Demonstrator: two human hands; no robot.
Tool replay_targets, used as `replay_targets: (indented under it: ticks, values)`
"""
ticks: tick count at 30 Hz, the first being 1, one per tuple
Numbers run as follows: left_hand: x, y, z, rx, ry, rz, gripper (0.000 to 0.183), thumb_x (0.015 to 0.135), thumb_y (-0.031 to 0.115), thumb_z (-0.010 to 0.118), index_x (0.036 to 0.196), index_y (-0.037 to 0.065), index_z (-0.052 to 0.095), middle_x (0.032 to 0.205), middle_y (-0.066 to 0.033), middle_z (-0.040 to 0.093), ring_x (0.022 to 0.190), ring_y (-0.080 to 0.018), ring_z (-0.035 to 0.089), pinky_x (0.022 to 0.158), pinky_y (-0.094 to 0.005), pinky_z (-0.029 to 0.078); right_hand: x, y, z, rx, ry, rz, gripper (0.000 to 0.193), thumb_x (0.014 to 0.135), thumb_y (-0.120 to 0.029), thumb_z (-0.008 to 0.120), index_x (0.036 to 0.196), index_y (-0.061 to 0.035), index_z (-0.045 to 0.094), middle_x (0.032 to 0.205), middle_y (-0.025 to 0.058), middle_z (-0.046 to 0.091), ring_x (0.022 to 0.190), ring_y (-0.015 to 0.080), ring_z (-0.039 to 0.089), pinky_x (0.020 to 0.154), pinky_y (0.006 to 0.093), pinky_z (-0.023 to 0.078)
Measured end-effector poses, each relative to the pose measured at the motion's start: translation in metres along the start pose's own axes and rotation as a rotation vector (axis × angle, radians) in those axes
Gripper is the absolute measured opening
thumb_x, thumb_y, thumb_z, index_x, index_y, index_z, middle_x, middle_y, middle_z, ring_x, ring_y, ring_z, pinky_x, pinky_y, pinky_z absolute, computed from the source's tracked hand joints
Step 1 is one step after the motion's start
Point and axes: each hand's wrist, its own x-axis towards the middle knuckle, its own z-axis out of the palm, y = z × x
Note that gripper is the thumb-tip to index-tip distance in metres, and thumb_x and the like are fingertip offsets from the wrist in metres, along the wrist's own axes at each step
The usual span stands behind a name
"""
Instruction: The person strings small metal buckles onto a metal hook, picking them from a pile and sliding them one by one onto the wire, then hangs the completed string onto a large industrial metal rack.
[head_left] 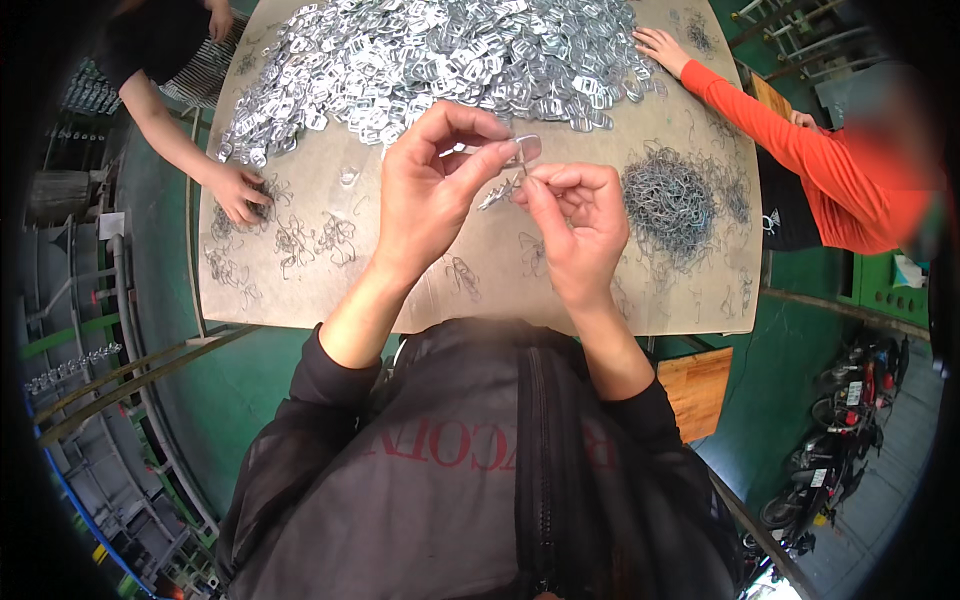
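Over the near part of the table, my left hand point(425, 190) pinches a small flat metal piece point(530, 150) with a rounded outline between thumb and index finger. Close beside it, my right hand point(582, 225) is closed, thumb against index finger, just below the piece. Whatever its fingertips grip is too small and covered to make out. A short cluster of shiny metal bits point(497, 194) shows between the two hands; what it hangs from is not clear. Beyond my hands lies a large heap of silvery stamped metal pieces point(450, 60).
A tangled pile of thin wire hooks point(668, 205) sits to the right on the brown-covered table point(400, 312), with smaller wire bunches point(295, 245) at left. One co-worker's hand point(238, 195) touches wires; another's hand point(660, 50) rests by the heap. Motorbikes point(830, 440) stand lower right.
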Motion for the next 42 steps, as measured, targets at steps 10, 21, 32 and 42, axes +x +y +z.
replay_targets:
  ticks: [10, 21, 32, 42]
  values:
    - [0.004, 0.005, 0.009, -0.019, -0.045, -0.025, 0.012, 0.082, -0.004, 0.064, 0.092, -0.001, 0.058, 0.091, -0.0051, 0.062, 0.085, -0.0101, 0.06, 0.074, -0.0231, 0.053, 0.003, 0.001, -0.008, -0.021, 0.023, -0.017, 0.016, 0.085, 0.001, 0.062, 0.092, 0.001, 0.048, 0.09, 0.0102, 0.065, 0.079, 0.0128, 0.065, 0.069, 0.0237, 0.054]
    - [0.016, 0.012, 0.006, -0.046, -0.064, 0.117, 0.012, 0.081, -0.005, 0.064, 0.091, -0.002, 0.059, 0.09, -0.0068, 0.063, 0.084, -0.0106, 0.061, 0.071, -0.0231, 0.053, 0.007, 0.079, -0.112, -0.95, -0.301, 0.4, 0.008, 0.081, -0.01, 0.065, 0.088, -0.0065, 0.065, 0.093, 0.0071, 0.066, 0.079, 0.0222, 0.065, 0.068, 0.0337, 0.05]
    - [0.018, 0.004, -0.007, -0.015, -0.013, 0.142, 0.011, 0.081, -0.005, 0.064, 0.091, -0.002, 0.059, 0.092, -0.0085, 0.063, 0.082, -0.0108, 0.061, 0.065, -0.0224, 0.053, -0.009, 0.11, -0.12, -1.187, -0.424, 0.326, 0.017, 0.08, -0.006, 0.06, 0.095, -0.0136, 0.065, 0.092, 0.0091, 0.059, 0.086, 0.0309, 0.06, 0.072, 0.042, 0.048]
    - [0.013, 0.006, -0.01, -0.018, 0.006, 0.138, 0.011, 0.081, -0.005, 0.065, 0.09, -0.002, 0.059, 0.093, -0.0083, 0.063, 0.082, -0.0109, 0.06, 0.063, -0.0228, 0.052, -0.006, 0.114, -0.111, -1.288, -0.763, 0.193, 0.012, 0.077, -0.009, 0.064, 0.088, -0.0088, 0.059, 0.089, 0.0088, 0.056, 0.086, 0.0298, 0.059, 0.071, 0.0418, 0.047]
